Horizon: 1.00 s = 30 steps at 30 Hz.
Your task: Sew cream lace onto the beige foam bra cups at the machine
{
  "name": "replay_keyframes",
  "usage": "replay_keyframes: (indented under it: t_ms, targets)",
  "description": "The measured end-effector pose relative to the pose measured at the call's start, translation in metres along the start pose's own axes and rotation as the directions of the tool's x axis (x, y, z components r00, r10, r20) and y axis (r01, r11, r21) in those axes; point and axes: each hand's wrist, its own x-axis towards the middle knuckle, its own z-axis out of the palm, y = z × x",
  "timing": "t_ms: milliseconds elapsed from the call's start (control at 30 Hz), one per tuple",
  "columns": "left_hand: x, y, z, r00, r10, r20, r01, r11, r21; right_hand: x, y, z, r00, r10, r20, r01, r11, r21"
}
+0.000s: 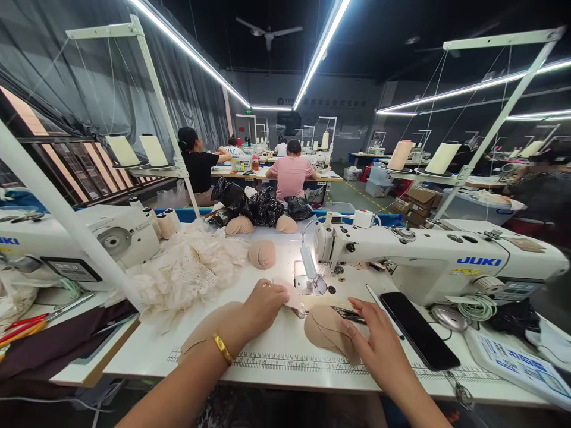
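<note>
My left hand (266,302), wearing a gold bracelet, is closed in a pinch on a thin pale pink fabric piece (291,291) in front of the needle area. Under that forearm lies a larger beige pile of pads (214,324), partly hidden. On the right, my right hand (377,333) has thumb and fingers apart, the thumb touching the edge of overlapping beige bra cups (323,327). Dark scissors or snips (348,313) lie beside its fingertips, partly covered. Behind my left hand sits another beige cup stack (262,254).
A JUKI sewing machine (428,255) stands at right, its lamp lit. Near my right hand are a black phone (419,330) and a white pen (383,310). Cream lace (191,267) is heaped at left. A printed ruler (285,361) runs along the front edge. People work at tables beyond.
</note>
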Motion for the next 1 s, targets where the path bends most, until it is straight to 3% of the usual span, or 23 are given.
replay_keyframes:
  t_ms: [67, 133, 200, 233, 267, 333, 400, 467, 533, 667, 733, 800, 833, 900, 967, 1000]
  targets:
    - [0.003, 0.006, -0.001, 0.998, -0.047, -0.05, 0.044, 0.997, -0.057, -0.003, -0.015, 0.002, 0.996, -0.087, 0.009, 0.087, 0.996, 0.021]
    - [-0.004, 0.015, -0.008, 0.989, -0.108, -0.104, 0.094, 0.986, -0.134, -0.007, -0.035, 0.008, 0.993, -0.099, 0.057, 0.092, 0.989, 0.118]
    - [-0.017, 0.029, -0.016, 0.974, -0.199, -0.106, 0.136, 0.895, -0.426, -0.011, -0.054, 0.018, 0.991, -0.063, 0.12, 0.034, 0.973, 0.229]
    - [-0.025, 0.037, -0.018, 0.966, -0.249, -0.077, 0.148, 0.766, -0.626, -0.012, -0.062, 0.023, 0.987, -0.029, 0.159, -0.019, 0.956, 0.293]
    - [-0.033, 0.045, -0.019, 0.955, -0.296, -0.027, 0.155, 0.574, -0.804, -0.013, -0.069, 0.029, 0.978, 0.011, 0.21, -0.089, 0.925, 0.369]
    - [-0.048, 0.058, -0.018, 0.929, -0.359, 0.086, 0.158, 0.175, -0.972, -0.012, -0.081, 0.041, 0.941, 0.078, 0.328, -0.255, 0.802, 0.541]
    - [-0.061, 0.067, -0.014, 0.898, -0.415, 0.149, 0.158, -0.015, -0.987, -0.009, -0.09, 0.048, 0.892, 0.078, 0.446, -0.386, 0.646, 0.658]
    - [-0.071, 0.07, -0.013, 0.85, -0.504, 0.152, 0.123, -0.09, -0.988, -0.007, -0.096, 0.05, 0.857, 0.037, 0.513, -0.441, 0.567, 0.695]
    - [-0.077, 0.068, -0.014, 0.795, -0.597, 0.106, 0.079, -0.07, -0.994, -0.005, -0.099, 0.048, 0.836, 0.01, 0.549, -0.454, 0.575, 0.68]
    - [-0.087, 0.054, -0.022, 0.732, -0.681, -0.023, 0.069, 0.107, -0.992, -0.005, -0.089, 0.039, 0.845, 0.047, 0.532, -0.434, 0.641, 0.633]
    - [-0.098, 0.038, -0.027, 0.652, -0.75, -0.11, 0.074, 0.208, -0.975, -0.006, -0.074, 0.033, 0.878, 0.108, 0.466, -0.404, 0.691, 0.6]
    - [-0.113, 0.015, -0.033, 0.544, -0.805, -0.238, 0.148, 0.371, -0.917, -0.007, -0.05, 0.027, 0.913, 0.195, 0.358, -0.363, 0.788, 0.497]
    - [-0.122, 0.002, -0.037, 0.499, -0.806, -0.319, 0.228, 0.477, -0.848, -0.007, -0.037, 0.024, 0.935, 0.234, 0.268, -0.33, 0.852, 0.406]
    - [-0.138, -0.024, -0.045, 0.454, -0.729, -0.512, 0.446, 0.684, -0.577, -0.008, -0.01, 0.02, 0.973, 0.222, 0.071, -0.231, 0.955, 0.187]
    - [-0.143, -0.043, -0.056, 0.453, -0.565, -0.69, 0.572, 0.778, -0.261, -0.009, 0.013, 0.02, 0.995, 0.09, -0.04, -0.087, 0.993, 0.075]
    - [-0.139, -0.048, -0.061, 0.48, -0.475, -0.738, 0.585, 0.8, -0.134, -0.01, 0.02, 0.022, 0.996, 0.039, -0.076, -0.034, 0.998, 0.057]
